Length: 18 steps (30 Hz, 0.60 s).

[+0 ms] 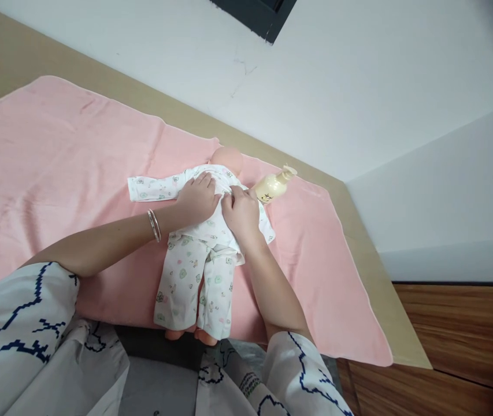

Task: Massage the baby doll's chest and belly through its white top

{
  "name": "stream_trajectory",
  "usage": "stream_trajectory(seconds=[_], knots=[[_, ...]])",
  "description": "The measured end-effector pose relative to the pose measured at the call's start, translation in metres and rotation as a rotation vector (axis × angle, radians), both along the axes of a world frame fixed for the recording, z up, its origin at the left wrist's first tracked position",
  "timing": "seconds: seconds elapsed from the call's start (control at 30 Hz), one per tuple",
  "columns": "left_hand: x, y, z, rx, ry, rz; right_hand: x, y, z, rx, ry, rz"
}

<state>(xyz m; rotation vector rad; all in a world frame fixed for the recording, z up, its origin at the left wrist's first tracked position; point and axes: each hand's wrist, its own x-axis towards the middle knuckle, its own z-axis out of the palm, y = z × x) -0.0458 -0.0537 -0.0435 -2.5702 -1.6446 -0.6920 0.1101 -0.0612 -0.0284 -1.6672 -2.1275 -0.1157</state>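
A baby doll [226,157] lies stretched out, its bare head at the far end and its feet towards me. It wears a white printed long-sleeved top [211,228] and matching trousers [183,277]. Across the upper part of the top rests my left hand [198,199], fingers extended flat on the cloth. My right hand [243,211] is beside it, its fingers curled and pinching the top's fabric near the chest or back; which side faces up I cannot tell. One sleeve [153,188] spreads out to the left; the other is partly behind my right hand and forearm.
Under the doll spreads a pink blanket [85,150] over a beige table [367,260]. A cream pump bottle [272,185] lies tilted just right of the doll's shoulder. Behind the table's far edge rises a white wall [341,75]. Brown wooden flooring [458,323] shows at the right.
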Motion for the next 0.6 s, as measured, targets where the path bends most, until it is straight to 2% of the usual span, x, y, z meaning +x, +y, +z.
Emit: stream_trajectory(seconds=[0.23,0.43,0.6], knots=[[0.019,-0.042,0.002,0.118,0.134,-0.041,0.005,0.006,0.003,-0.066,0.015,0.003],[0.018,-0.043,0.002,0.150,0.207,-0.037,0.012,0.012,-0.004,-0.084,0.019,0.114],[0.016,-0.041,0.001,0.174,0.174,-0.056,0.011,0.012,-0.006,-0.089,0.029,0.075]])
